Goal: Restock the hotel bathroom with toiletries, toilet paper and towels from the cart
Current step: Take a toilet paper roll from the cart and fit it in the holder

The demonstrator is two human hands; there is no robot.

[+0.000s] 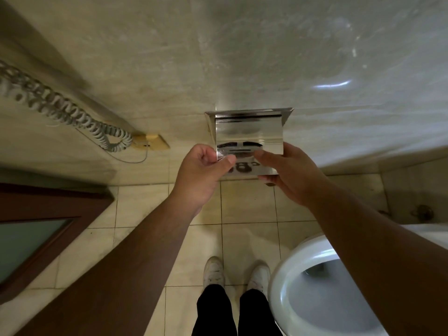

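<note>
A shiny steel toilet paper holder [249,127] is fixed to the marble wall, with its hinged mirror-like cover [252,141] sticking out toward me. My left hand [206,170] pinches the cover's left front edge between thumb and curled fingers. My right hand [288,173] holds the cover's right front corner, fingers stretched along its underside. Below the cover, between my hands, a pale surface with dark printed letters [244,168] shows; whether it is a paper roll wrapper I cannot tell. No roll is plainly visible inside.
A white toilet bowl [312,282] with its seat open stands at the lower right. A coiled phone cord [72,115] hangs along the wall at the left to a socket [151,141]. A brown door [36,236] is at the left. My white shoes [236,272] stand on beige floor tiles.
</note>
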